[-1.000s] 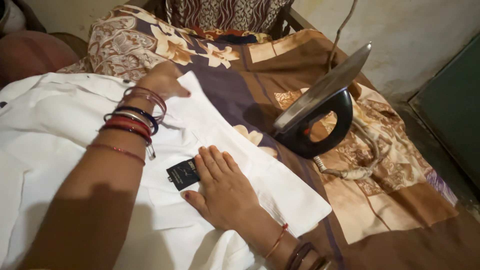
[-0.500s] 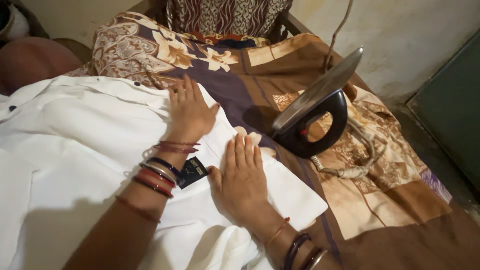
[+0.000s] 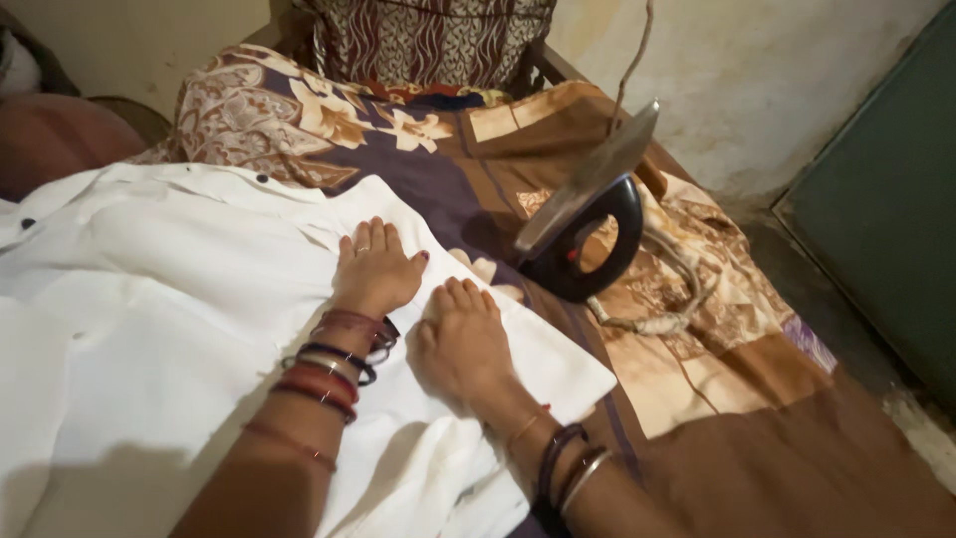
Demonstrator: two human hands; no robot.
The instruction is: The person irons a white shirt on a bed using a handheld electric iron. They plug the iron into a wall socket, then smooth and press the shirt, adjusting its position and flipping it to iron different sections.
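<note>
A white shirt (image 3: 149, 299) lies spread over a brown floral bedsheet (image 3: 697, 399). My left hand (image 3: 376, 271) presses flat on the shirt's folded part, fingers together and pointing away from me. My right hand (image 3: 460, 337) lies flat beside it on the same white fold, close to the cloth's right edge. Both wrists wear several bangles. A black electric iron (image 3: 588, 224) stands on its heel on the sheet just right of my hands, its metal soleplate facing up and left.
The iron's braided cord (image 3: 662, 314) loops on the sheet to the right and runs up the wall. A patterned pillow (image 3: 428, 40) sits at the far end. A dark green panel (image 3: 886, 199) stands at the right; bare floor below it.
My left hand has slid back toward me along the fold and my right hand has moved beside it. The black label on the shirt is now covered. The view has shifted right.
</note>
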